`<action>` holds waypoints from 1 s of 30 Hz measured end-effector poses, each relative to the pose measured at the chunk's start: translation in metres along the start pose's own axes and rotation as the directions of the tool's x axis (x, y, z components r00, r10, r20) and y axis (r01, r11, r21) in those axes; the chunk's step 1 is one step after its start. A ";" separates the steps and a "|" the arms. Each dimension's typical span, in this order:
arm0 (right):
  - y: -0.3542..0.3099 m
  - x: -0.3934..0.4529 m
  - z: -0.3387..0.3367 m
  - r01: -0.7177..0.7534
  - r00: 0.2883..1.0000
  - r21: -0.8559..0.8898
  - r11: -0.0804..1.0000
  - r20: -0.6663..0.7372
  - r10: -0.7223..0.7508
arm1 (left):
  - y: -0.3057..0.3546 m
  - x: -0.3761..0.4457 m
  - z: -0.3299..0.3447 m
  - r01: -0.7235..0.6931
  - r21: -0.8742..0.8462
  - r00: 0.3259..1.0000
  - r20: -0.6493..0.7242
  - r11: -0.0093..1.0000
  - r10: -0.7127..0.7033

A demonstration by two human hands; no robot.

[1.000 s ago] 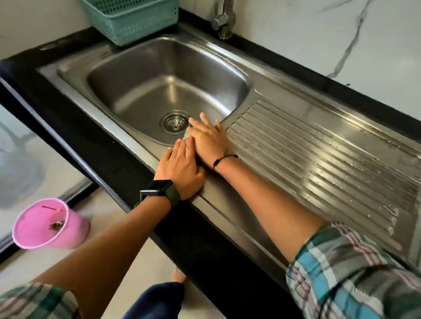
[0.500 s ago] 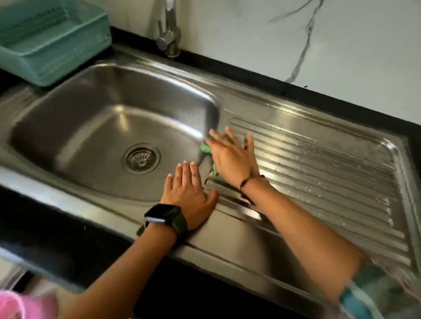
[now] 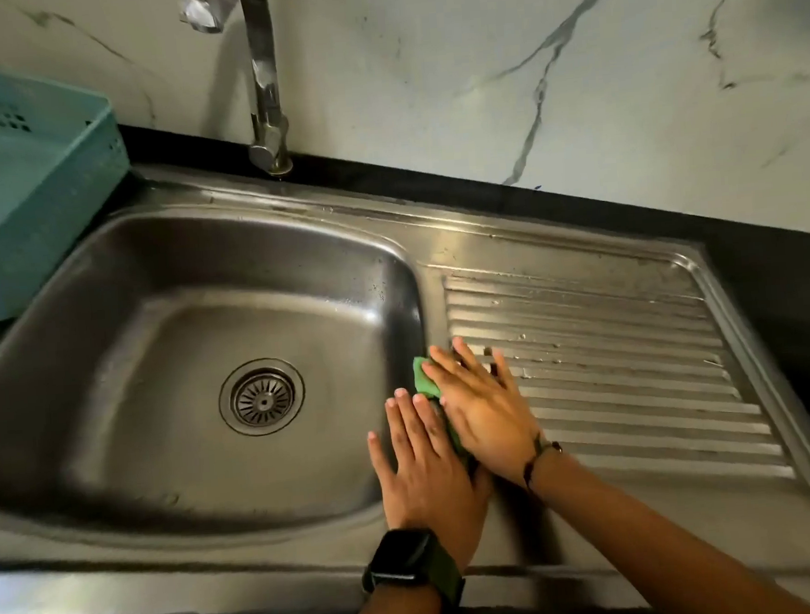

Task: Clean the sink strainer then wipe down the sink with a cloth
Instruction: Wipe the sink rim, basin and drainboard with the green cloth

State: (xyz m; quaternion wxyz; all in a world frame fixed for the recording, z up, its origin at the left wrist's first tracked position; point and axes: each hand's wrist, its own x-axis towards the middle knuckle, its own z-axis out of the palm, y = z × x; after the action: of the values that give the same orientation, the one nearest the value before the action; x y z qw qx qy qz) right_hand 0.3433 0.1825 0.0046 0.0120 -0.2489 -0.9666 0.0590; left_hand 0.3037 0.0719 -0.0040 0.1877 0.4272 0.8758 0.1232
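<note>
A steel sink (image 3: pixel 160 256) has a round strainer (image 3: pixel 261 396) seated in the drain at the basin's bottom. A green cloth (image 3: pixel 425 378) lies on the rim strip between basin and ribbed drainboard (image 3: pixel 611 340). My right hand (image 3: pixel 482 407) presses flat on the cloth with fingers spread, covering most of it. My left hand (image 3: pixel 426 468) lies flat on the rim just left of it, fingers apart, its thumb side touching the cloth's near edge. A dark watch sits on my left wrist.
A teal plastic basket (image 3: pixel 26 199) stands at the sink's left back corner. A curved tap (image 3: pixel 262 77) rises behind the basin against the marble wall. Water drops dot the drainboard. A black counter edge runs along the front.
The camera view has swung over the sink and closer. My right hand with the cloth stays on the rim strip, and my left hand has moved up beside it, touching it.
</note>
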 end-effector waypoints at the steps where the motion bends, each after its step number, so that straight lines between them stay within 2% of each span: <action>1: 0.006 0.017 0.001 -0.012 1.000 -0.031 0.999 -0.026 0.011 | 0.000 0.001 -0.001 -0.009 -0.005 1.000 0.000 1.000 0.009; 6: 0.063 0.137 -0.003 -0.283 0.959 -0.070 0.957 -0.022 0.282 | 0.001 0.004 -0.010 -0.048 -0.010 0.999 0.011 0.999 0.048; 8: 0.077 0.168 -0.011 -0.343 0.939 -0.067 0.937 -0.024 0.343 | 0.003 0.002 -0.012 -0.043 -0.031 0.999 0.003 0.999 0.043; 12: 0.063 0.151 -0.013 -0.296 0.955 0.011 0.955 0.021 0.296 | 0.003 0.003 -0.016 -0.021 -0.094 0.999 0.029 0.995 0.024; 17: 0.032 0.012 -0.014 -0.204 0.979 0.118 0.972 0.024 0.203 | 0.002 0.003 -0.019 -0.021 -0.173 0.997 0.071 0.985 0.033; 20: 0.007 -0.051 -0.009 -0.232 0.972 0.114 0.966 0.059 0.226 | 0.002 0.005 -0.017 -0.020 -0.202 0.998 0.062 0.979 0.033; 23: 0.005 -0.037 -0.008 -0.224 0.965 -0.023 0.974 0.133 0.225 | 0.003 0.008 -0.014 -0.018 -0.219 0.998 0.049 0.976 0.030; 27: 0.020 -0.009 -0.006 -0.152 0.985 -0.070 0.986 0.068 0.156 | 0.004 0.009 -0.010 -0.028 -0.185 0.999 0.024 0.982 0.033; 30: 0.037 0.052 -0.002 -0.262 0.965 -0.034 0.965 0.008 0.262 | 0.006 0.011 -0.010 -0.030 -0.162 0.999 0.012 0.986 0.032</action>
State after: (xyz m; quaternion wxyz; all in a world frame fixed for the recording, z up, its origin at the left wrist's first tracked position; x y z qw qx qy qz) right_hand 0.3158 0.2401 0.0015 -0.0060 -0.3742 -0.9262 0.0459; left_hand 0.2974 0.0834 0.0048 0.2265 0.4251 0.8546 0.1938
